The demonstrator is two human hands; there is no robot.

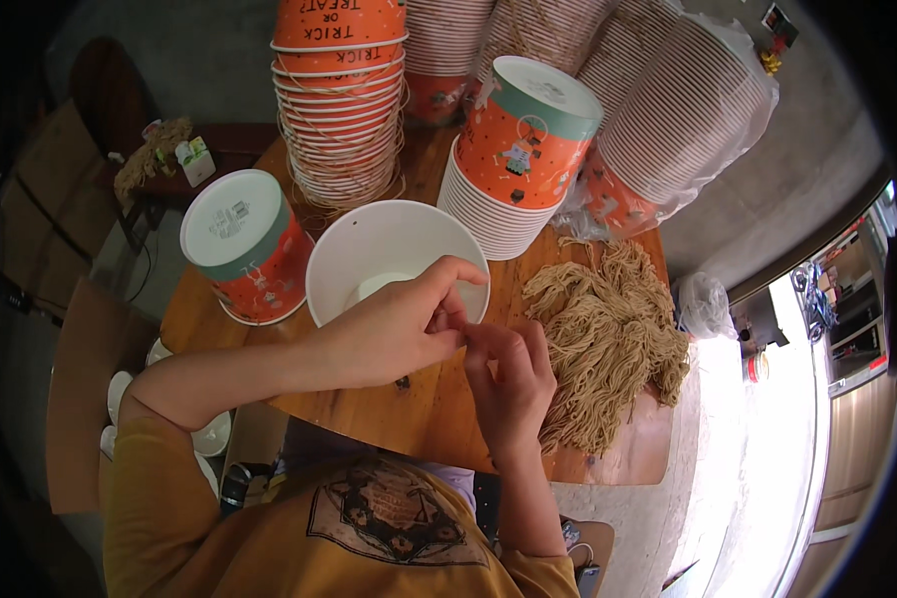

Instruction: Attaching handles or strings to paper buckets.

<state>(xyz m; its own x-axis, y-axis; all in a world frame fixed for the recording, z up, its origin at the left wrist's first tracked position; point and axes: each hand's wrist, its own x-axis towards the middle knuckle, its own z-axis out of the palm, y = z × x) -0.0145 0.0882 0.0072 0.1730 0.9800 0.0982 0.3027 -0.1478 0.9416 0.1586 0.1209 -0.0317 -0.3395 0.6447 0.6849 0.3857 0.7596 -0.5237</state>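
A white-lined paper bucket (394, 231) stands on the wooden table in front of me, its opening upward and a small hole near its far rim. Over its near right edge, my left hand (394, 327) is closed, thumb and fingers pinched together. My right hand (508, 384) meets it there, also in a pinch, fingertips touching or nearly so. Whatever lies between the fingertips is too small or hidden to make out. Right of my hands spreads a heap of tan twine (608, 339) in loose strands.
An upside-down orange bucket (261, 284) sits at left. Behind rises a tall nested bucket stack (339, 130) with twine hanging from it. Another stack (513, 164) has an upturned bucket on top. Plastic-wrapped bucket stacks (683, 125) fill the back right.
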